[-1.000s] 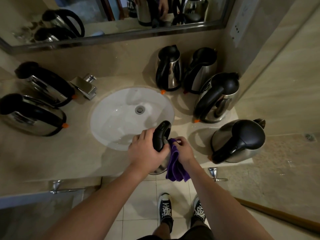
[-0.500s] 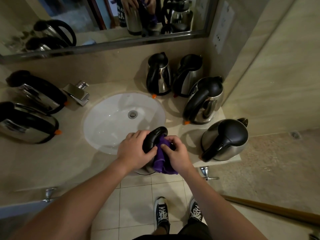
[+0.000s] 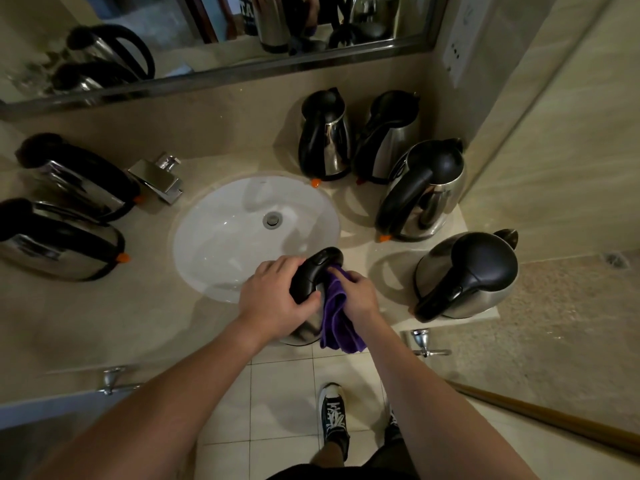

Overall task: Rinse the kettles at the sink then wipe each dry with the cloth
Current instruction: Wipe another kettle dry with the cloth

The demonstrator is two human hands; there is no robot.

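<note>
Head: left hand (image 3: 273,299) grips steel kettle (image 3: 308,278); right hand (image 3: 360,296) clutches purple cloth (image 3: 336,320).

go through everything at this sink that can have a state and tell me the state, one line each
Left hand: grips the held kettle's black handle.
Right hand: presses the purple cloth against that kettle.
Held kettle: off the counter, lid shut.
Purple cloth: bunched, tail hanging down.
Tap: no water running.
Sink: drain open, basin holds no pooled water.
Six counter kettles: upright, lids shut.
</note>
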